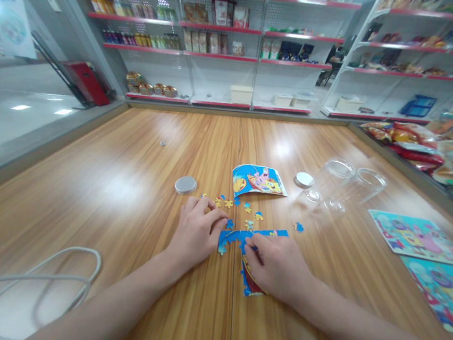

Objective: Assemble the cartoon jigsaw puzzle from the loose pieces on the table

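Note:
My left hand (200, 230) rests on the table with its fingers curled, thumb and index tips closed at a small blue puzzle piece (230, 224). A partly joined jigsaw puzzle (253, 286) with a blue upper edge lies between my hands. Over its middle is my right hand (277, 263), fingers pinched together and hiding whatever is between them. Several loose puzzle pieces (248, 208) lie just beyond the joined part. Behind them a bent cartoon picture card (259, 181) shows a matching picture. One blue piece (298, 227) lies apart to the right.
A silver lid (185, 185) lies beyond my left hand. At right are a white lid (304, 179), two clear jars (332, 177) and two cartoon puzzle boards (420, 237). A pale cable (59, 277) loops at left. Stocked shelves (222, 28) stand behind the table.

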Tool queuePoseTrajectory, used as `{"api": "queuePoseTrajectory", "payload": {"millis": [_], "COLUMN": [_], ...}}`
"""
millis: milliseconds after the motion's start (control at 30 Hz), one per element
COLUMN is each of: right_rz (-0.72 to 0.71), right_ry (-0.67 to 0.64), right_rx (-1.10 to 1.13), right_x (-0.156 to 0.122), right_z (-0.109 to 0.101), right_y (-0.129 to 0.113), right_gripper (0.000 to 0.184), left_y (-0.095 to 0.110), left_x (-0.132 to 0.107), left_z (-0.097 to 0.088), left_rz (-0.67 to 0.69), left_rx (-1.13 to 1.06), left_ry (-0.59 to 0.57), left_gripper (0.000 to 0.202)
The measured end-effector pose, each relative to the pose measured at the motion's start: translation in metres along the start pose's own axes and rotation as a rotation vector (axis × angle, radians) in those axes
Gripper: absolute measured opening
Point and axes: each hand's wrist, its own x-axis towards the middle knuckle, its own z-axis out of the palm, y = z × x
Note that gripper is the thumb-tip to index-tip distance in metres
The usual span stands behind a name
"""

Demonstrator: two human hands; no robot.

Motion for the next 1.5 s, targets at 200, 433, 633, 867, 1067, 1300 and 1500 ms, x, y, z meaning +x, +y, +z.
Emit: {"api": "queuePoseTrajectory", "payload": {"millis": [200, 433, 633, 867, 1067, 1300, 1500], "right_rz": [0.003, 0.01, 0.02, 0.032, 0.037, 0.034, 0.018], "right_ry": [-0.001, -0.014, -0.023, -0.027, -0.026, -0.018, 0.091], "right_rx": [0.011, -0.004, -0.007, -0.003, 0.0, 0.012, 0.109], "right_x": [0.0002, -0.0004, -0.0001, 0.0, 0.0003, -0.0006, 0.0], "right_z": [0.0005, -0.0004, 0.0004, 0.0007, 0.0008, 0.0004, 0.0006], "right_y": [-0.0009, -0.0007, -0.0005, -0.0015, -0.0011, -0.0008, -0.0011], "right_gripper": [0.023, 0.023, 0.024, 0.024, 0.023, 0.022, 0.022], "left_y": [0.0027, 0.0018, 0.0034, 0.0053, 0.0065, 0.0054, 0.0094], "left_x": [0.0003, 0.0003, 0.0003, 0.0015, 0.0013, 0.0023, 0.0014], "left_z": [-0.0014, -0.0007, -0.0006, -0.0024, -0.0048, -0.0024, -0.0066], "left_rz": [-0.007, 0.024, -0.004, -0.025, -0.049, -0.02, 0.11], "left_rx": [-0.025, -0.03, -0.04, -0.054, -0.066, -0.072, -0.175], "left_ry": [-0.015, 0.001, -0.026, -0.087, -0.096, -0.064, -0.009], "left_gripper": [0.011, 0.016, 0.012, 0.008, 0.003, 0.007, 0.009]}}
